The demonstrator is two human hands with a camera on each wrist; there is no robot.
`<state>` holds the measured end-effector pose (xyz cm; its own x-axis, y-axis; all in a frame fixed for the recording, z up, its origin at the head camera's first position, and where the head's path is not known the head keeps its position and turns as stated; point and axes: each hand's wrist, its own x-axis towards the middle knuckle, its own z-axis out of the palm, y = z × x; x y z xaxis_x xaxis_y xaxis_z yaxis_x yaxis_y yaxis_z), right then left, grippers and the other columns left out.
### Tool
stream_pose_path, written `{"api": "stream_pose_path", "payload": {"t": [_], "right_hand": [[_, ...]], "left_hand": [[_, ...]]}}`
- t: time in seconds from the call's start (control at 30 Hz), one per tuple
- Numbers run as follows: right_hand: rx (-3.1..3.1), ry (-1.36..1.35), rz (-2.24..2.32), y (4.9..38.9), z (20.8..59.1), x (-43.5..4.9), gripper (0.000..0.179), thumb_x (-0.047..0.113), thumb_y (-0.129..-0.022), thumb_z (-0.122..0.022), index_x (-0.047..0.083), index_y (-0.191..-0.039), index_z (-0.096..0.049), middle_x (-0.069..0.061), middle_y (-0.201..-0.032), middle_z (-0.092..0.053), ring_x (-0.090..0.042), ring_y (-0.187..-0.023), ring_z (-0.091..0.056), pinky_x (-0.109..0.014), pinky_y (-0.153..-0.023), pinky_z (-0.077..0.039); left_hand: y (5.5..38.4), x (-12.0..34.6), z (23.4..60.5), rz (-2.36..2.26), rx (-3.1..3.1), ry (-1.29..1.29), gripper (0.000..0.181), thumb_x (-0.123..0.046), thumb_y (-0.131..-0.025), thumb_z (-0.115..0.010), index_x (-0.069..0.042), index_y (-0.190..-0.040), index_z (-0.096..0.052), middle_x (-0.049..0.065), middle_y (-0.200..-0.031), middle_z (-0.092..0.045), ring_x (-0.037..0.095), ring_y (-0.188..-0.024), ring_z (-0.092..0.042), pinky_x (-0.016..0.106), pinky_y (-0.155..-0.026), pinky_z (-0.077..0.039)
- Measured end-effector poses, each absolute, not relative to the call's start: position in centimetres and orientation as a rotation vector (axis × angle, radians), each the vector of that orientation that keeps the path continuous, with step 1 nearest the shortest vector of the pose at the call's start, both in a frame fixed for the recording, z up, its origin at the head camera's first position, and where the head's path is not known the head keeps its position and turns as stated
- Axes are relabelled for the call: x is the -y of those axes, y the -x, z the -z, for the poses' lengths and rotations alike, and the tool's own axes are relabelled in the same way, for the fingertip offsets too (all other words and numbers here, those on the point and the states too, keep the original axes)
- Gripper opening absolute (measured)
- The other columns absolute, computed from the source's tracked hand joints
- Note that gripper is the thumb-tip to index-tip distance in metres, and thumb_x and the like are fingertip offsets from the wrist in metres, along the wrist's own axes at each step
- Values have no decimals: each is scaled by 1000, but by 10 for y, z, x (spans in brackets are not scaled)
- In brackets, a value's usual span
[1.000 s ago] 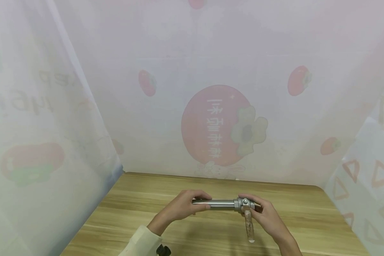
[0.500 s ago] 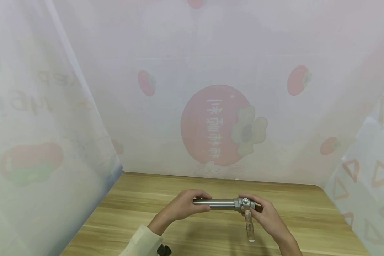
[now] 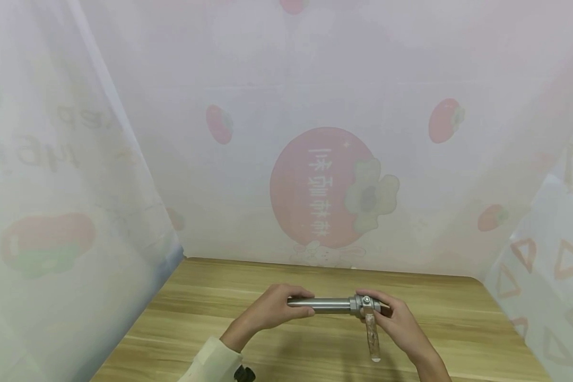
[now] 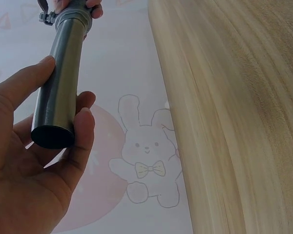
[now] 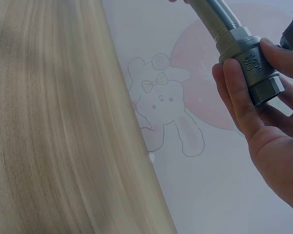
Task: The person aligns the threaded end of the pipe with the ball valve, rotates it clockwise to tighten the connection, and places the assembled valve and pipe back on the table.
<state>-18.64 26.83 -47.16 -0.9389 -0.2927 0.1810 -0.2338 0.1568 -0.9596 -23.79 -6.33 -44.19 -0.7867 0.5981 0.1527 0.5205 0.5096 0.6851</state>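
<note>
A shiny metal pipe (image 3: 331, 304) is held level above the wooden table, joined at its right end to a ball valve (image 3: 364, 305). My left hand (image 3: 273, 307) grips the pipe near its free end, thumb on one side and fingers on the other. In the left wrist view, the pipe's dark round end (image 4: 52, 137) faces the camera. My right hand (image 3: 401, 324) pinches the valve body between thumb and fingers. Raised lettering marks the valve body (image 5: 251, 63) in the right wrist view. From the valve, a lever handle (image 3: 372, 335) in brownish wrapping points toward me.
Below the hands spreads a wood-grain table (image 3: 210, 286). A pale printed curtain (image 3: 248, 185) rises behind its far edge, with further sheets at left and right. Beside the left sleeve (image 3: 215, 361) shows a small black object (image 3: 244, 373).
</note>
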Motion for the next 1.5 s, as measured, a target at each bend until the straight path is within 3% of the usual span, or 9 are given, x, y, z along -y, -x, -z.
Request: {"api": "stream_pose_path", "payload": {"t": [0.23, 0.4, 0.5, 0.77, 1.07, 1.5], "right_hand": [[-2352, 533, 1934, 186, 471, -269, 53, 18, -110, -68, -4, -156, -53, -37, -148, -53, -22, -116, -75, -39, -98, -65], [-2346, 538, 1938, 186, 471, -268, 53, 18, -110, -68, -5, -156, -53, -37, -148, -53, -22, -116, -76, -35, -96, -65], [-2350, 537, 1937, 186, 471, -268, 52, 18, -110, -67, -4, -155, -54, -37, -147, -54, -22, -115, -76, -35, -96, -65], [-2354, 541, 1936, 186, 471, -268, 52, 18, -110, -67, -5, -156, -54, -37, -147, -53, -24, -116, -75, -34, -96, -65], [-2356, 571, 1936, 186, 472, -269, 50, 17, -110, -66, -5, -154, -55, -37, -146, -55, -18, -114, -75, -31, -94, -65], [-2362, 554, 1926, 186, 472, -269, 50, 18, -111, -67, -3, -155, -55, -37, -146, -54, -21, -114, -75, -33, -95, -65]], "left_hand": [[237, 63, 442, -1167, -2612, -980, 35, -40, -101, -80, -20, -130, -80, -5, -115, -81, 1, -88, -69, 27, -78, -61], [236, 63, 442, -1240, -2529, -933, 36, -35, -102, -80, -17, -133, -78, 3, -117, -81, 5, -79, -70, 40, -66, -67], [236, 63, 443, -1248, -2528, -928, 37, -37, -103, -78, -17, -134, -77, 5, -120, -80, 5, -80, -70, 44, -67, -67], [235, 62, 442, -1240, -2547, -944, 38, -41, -108, -69, -15, -134, -77, 8, -123, -79, 5, -81, -70, 27, -61, -63], [236, 62, 443, -1257, -2537, -950, 36, -40, -106, -74, -16, -132, -78, 5, -120, -80, 5, -82, -70, 27, -62, -63], [235, 61, 441, -1275, -2536, -944, 32, -36, -103, -78, -18, -130, -78, 2, -117, -80, 7, -83, -70, 31, -64, -64]]}}
